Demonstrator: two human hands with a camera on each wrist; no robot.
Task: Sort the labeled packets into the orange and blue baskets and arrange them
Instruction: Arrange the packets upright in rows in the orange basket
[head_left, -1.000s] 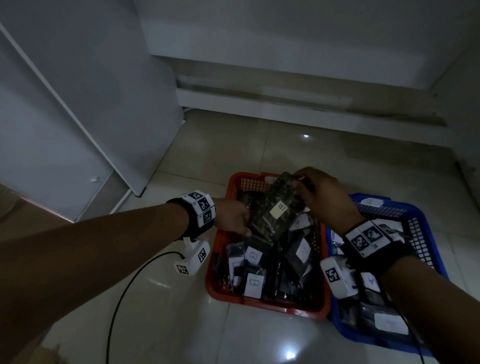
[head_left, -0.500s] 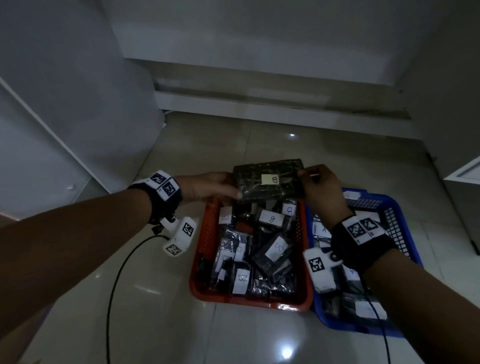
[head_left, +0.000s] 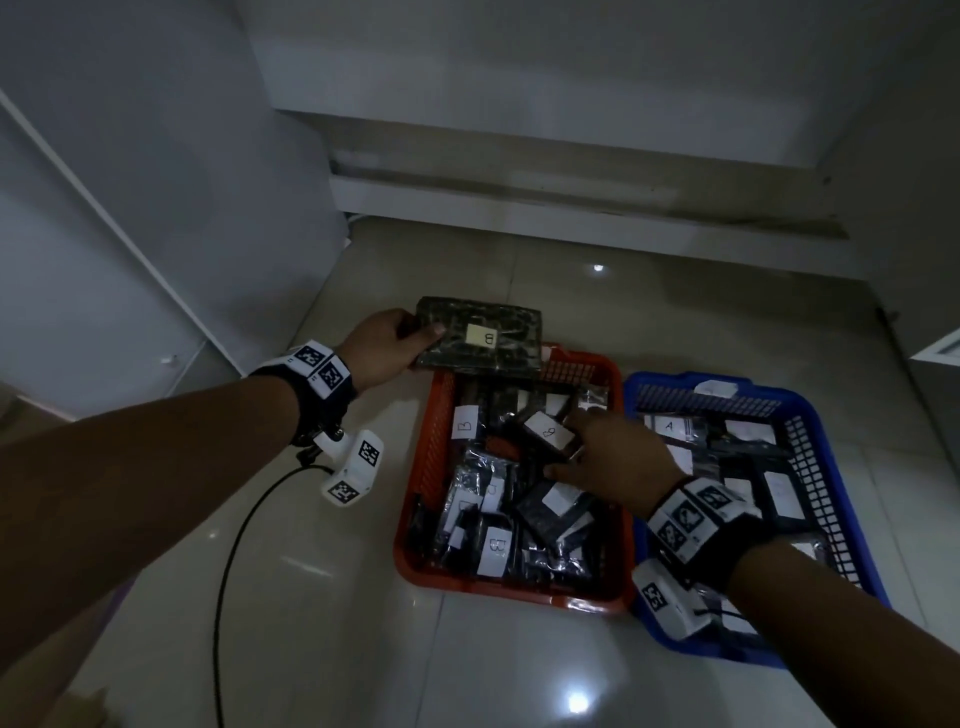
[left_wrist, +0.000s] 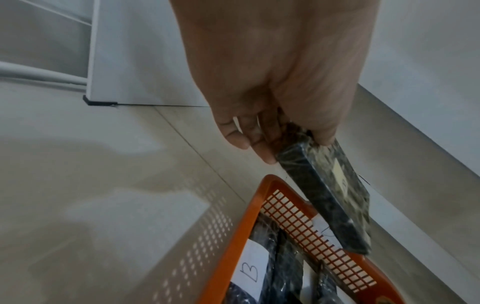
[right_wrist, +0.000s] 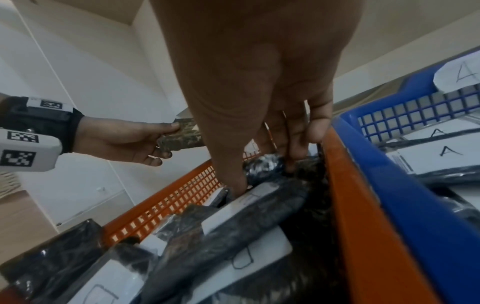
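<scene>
My left hand (head_left: 382, 345) grips a flat dark packet (head_left: 480, 335) by its near edge, thumb on top and fingers curled underneath, holding it level over the far rim of the orange basket (head_left: 423, 470); its pale label reads B. From the left wrist view the packet (left_wrist: 327, 191) shows mostly edge-on, so I only catch a sliver of that label. My right hand (head_left: 615, 457) reaches down into the orange basket among the packets there, fingers extended and thumb dropped between 2 of them; in the right wrist view the fingertips (right_wrist: 298, 152) touch a crinkled dark packet, but I cannot tell whether they have closed on anything, since the hand itself hides the contact. The basket's packets overlap in a loose pile, several with B labels, others with labels turned or too dim to read. The blue basket (head_left: 810, 434) sits just beside the orange one, walls touching, holding packets marked A; my right forearm and wrist camera cover its near part. Both baskets stand on the tiled floor (head_left: 311, 649).
</scene>
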